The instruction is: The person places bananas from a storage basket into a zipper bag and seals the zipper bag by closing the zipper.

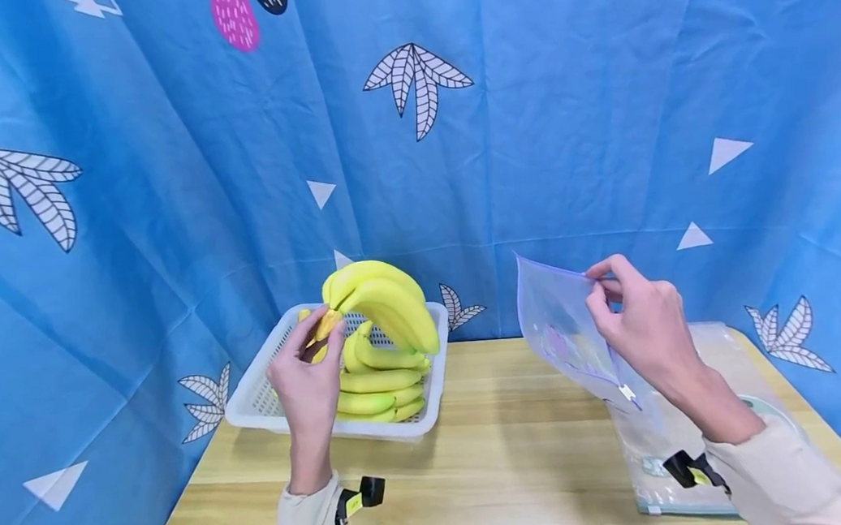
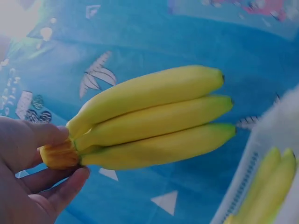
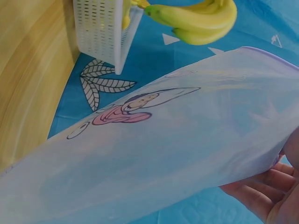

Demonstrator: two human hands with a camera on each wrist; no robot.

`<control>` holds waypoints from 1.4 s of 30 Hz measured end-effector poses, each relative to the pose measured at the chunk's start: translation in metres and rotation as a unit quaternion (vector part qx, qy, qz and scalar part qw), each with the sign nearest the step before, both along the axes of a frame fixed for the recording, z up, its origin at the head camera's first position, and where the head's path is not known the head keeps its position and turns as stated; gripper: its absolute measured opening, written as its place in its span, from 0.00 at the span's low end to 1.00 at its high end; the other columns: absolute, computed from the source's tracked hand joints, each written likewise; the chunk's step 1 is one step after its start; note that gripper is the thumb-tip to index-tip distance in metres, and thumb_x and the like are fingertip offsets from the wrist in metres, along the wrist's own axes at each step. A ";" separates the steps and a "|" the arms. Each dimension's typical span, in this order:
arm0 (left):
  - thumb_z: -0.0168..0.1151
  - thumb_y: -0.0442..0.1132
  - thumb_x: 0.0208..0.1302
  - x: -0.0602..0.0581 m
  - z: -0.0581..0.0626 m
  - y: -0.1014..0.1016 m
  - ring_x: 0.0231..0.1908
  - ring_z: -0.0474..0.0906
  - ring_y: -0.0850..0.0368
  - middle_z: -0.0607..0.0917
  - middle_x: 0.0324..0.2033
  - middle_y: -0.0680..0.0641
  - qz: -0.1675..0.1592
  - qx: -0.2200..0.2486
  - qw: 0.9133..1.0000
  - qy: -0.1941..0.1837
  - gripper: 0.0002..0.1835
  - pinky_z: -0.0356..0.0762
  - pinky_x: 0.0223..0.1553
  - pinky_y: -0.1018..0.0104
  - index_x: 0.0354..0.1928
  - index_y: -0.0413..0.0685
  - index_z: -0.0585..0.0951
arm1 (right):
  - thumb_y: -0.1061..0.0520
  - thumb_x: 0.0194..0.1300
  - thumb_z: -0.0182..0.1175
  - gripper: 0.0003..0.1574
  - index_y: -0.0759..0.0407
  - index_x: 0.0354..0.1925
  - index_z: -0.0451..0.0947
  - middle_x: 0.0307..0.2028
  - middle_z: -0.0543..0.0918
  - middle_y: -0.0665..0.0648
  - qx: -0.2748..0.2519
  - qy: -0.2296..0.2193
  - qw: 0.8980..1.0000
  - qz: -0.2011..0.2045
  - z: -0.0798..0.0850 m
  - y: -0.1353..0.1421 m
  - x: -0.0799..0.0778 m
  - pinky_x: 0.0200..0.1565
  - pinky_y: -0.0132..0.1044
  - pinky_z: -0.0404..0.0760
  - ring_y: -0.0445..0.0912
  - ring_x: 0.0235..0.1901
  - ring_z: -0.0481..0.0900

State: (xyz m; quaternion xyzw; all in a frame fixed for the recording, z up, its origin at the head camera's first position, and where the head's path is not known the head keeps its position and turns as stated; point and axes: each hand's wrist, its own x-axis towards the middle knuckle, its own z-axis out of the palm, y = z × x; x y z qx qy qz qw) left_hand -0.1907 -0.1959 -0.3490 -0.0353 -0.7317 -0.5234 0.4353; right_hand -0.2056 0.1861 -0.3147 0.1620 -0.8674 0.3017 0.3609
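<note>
My left hand [image 1: 310, 384] pinches a bunch of bananas [image 1: 387, 301] by its brown-yellow stem end, thumb on one side and fingers on the other. Three bananas of that bunch [image 2: 154, 121] fan out in the left wrist view, held above the white basket [image 1: 253, 388]. More bananas [image 1: 381, 381] lie inside the basket. On the right, my right hand [image 1: 640, 320] pinches the purple edge of a translucent zip bag [image 1: 552, 318] and holds it up over the table. A pink cartoon print [image 3: 124, 112] shows on the bag's side in the right wrist view, and a white slider hangs at its lower corner.
Flat on the wooden table [image 1: 479, 470] at the right lies another clear zip bag [image 1: 686, 500] with a green edge, partly behind my right forearm. A blue patterned curtain [image 1: 564, 122] surrounds the table at the back and sides.
</note>
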 end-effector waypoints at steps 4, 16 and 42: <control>0.75 0.29 0.59 0.003 0.009 0.008 0.44 0.87 0.56 0.89 0.44 0.43 -0.050 0.093 0.994 -0.011 0.15 0.85 0.46 0.68 0.49 0.40 0.89 | 0.65 0.69 0.56 0.08 0.60 0.45 0.79 0.36 0.90 0.64 -0.002 -0.006 1.000 0.000 0.000 0.000 -0.001 0.09 0.35 0.56 0.35 0.05 0.55; 0.75 0.22 0.55 0.015 0.021 0.044 0.49 0.87 0.51 0.90 0.46 0.42 -0.168 0.234 0.957 0.032 0.21 0.82 0.53 0.61 0.52 0.27 0.84 | 0.65 0.70 0.56 0.09 0.61 0.47 0.80 0.36 0.90 0.64 -0.005 -0.016 1.000 0.013 -0.004 0.000 -0.004 0.09 0.35 0.58 0.36 0.05 0.57; 0.70 0.15 0.53 -0.002 -0.035 0.120 0.57 0.83 0.42 0.84 0.56 0.34 -0.401 0.219 0.889 0.016 0.20 0.82 0.55 0.53 0.50 0.25 0.83 | 0.65 0.72 0.58 0.10 0.58 0.47 0.82 0.43 0.90 0.60 -0.049 -0.071 0.994 0.067 -0.007 0.000 -0.004 0.23 0.29 0.74 0.60 0.41 0.89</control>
